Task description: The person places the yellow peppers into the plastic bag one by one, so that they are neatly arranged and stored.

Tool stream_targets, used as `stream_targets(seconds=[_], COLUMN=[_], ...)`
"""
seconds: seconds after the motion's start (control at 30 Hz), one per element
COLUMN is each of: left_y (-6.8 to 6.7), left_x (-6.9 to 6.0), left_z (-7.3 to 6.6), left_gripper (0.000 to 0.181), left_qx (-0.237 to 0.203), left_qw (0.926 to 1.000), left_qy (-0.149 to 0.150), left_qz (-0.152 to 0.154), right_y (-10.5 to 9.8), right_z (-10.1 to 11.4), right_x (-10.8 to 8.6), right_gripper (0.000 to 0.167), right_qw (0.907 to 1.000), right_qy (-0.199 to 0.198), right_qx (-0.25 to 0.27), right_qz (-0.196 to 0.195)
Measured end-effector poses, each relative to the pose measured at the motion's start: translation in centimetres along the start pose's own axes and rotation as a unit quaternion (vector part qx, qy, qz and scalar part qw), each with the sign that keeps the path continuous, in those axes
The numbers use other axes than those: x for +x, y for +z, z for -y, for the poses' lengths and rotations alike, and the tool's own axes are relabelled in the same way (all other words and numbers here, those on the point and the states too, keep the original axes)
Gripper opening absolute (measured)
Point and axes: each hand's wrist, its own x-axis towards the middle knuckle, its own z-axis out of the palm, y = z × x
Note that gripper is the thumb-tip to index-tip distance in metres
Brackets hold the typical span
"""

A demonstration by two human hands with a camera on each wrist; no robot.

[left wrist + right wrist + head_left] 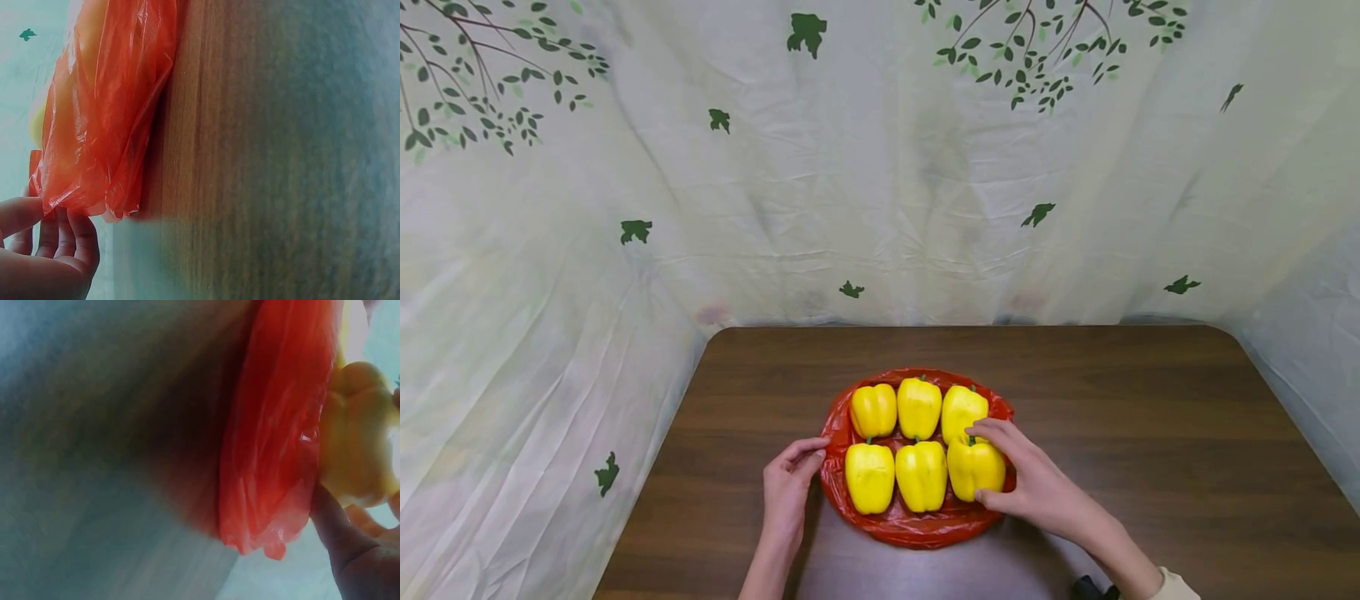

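Observation:
Yellow bell peppers (870, 479) lie in a back row of three and a front row of three on a round shape covered in red plastic film (917, 533). My left hand (785, 492) pinches the film's left edge between thumb and fingers; in the left wrist view the film (125, 112) hangs crinkled above the fingertips. With fingers at the back and thumb in front, my right hand (1041, 487) grips the front right bell pepper (974, 473). The right wrist view shows this pepper (359, 437) beside the red rim (269, 444). What lies under the film is hidden.
A brown wooden table (760, 392) carries everything, its back edge near a pale curtain (880, 167) printed with leaves. Similar cloth hangs at both sides. A small black object (1092, 588) shows at the bottom beside my right forearm.

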Motion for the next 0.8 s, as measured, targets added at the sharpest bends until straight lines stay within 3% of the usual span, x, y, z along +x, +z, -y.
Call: stream_targets(seconds=[0.27, 0.57, 0.8], left_y=[-0.02, -0.01, 0.2], left_x=[0.13, 0.12, 0.06], left_z=[0.21, 0.21, 0.26], left_gripper=[0.022, 0.022, 0.02], left_qx=[-0.004, -0.008, -0.023], left_qw=[1.0, 1.0, 0.9996], left_qy=[-0.002, -0.002, 0.014], left_qz=[0.0, -0.001, -0.002], right_y=[0.75, 0.83, 0.78], right_z=[0.11, -0.24, -0.47], right_x=[0.34, -0.02, -0.22], right_gripper=[0.071, 0.073, 0.069], right_qw=[0.9994, 0.9982, 0.9986], right_qy=[0.029, 0.056, 0.048], right_qx=[-0.018, 0.003, -0.012], right_qz=[-0.008, 0.019, 0.022])
